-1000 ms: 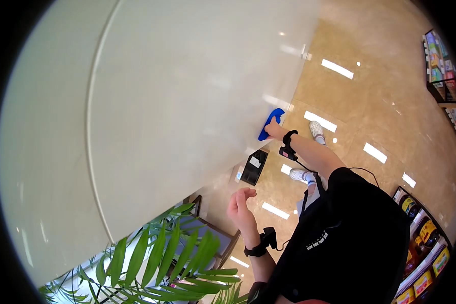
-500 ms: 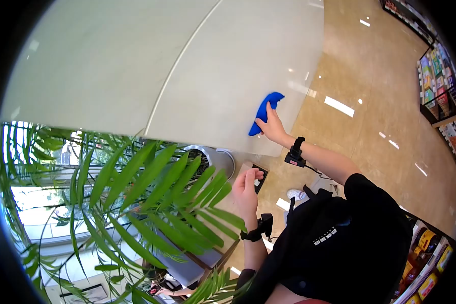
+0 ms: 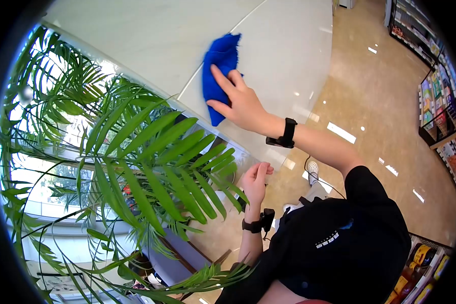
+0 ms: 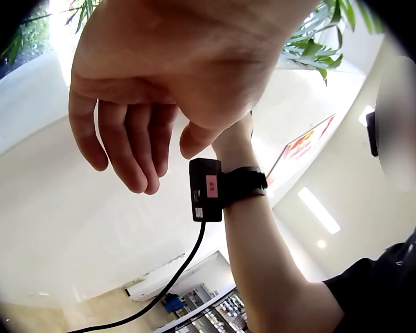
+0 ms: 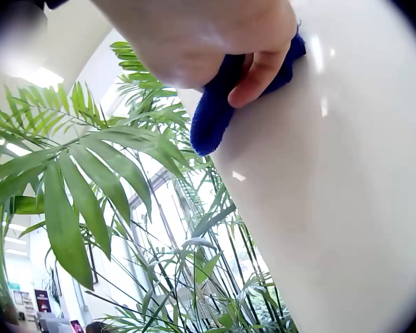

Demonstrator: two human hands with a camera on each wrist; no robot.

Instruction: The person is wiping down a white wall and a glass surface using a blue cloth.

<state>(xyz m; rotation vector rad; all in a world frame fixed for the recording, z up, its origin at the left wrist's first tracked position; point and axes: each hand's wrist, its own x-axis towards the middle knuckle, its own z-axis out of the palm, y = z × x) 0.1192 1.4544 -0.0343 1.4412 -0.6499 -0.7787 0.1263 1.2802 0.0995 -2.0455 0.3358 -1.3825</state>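
My right hand (image 3: 243,104) holds a blue cloth (image 3: 220,66) against the glossy white surface (image 3: 283,66), beside a thin pale seam. In the head view a finger and the thumb lie stretched over the cloth. The right wrist view has the blue cloth (image 5: 213,121) bunched under the palm, with a finger bent at it. Below it in the head view, my left hand (image 3: 256,182) hangs in the air with nothing in it. Its fingers are loosely bent, as the left hand (image 4: 152,104) shows from the palm side in the left wrist view.
Large green palm leaves (image 3: 157,157) spread over the left side, close to the white surface's edge and my left hand. Shelves with goods (image 3: 435,111) stand far right, and bottles (image 3: 415,258) fill a shelf at lower right. The tan floor (image 3: 359,86) is shiny.
My right hand has moved the blue cloth up and left across the white surface to the seam, and the cloth now lies more spread. The head view has shifted, showing more plant.
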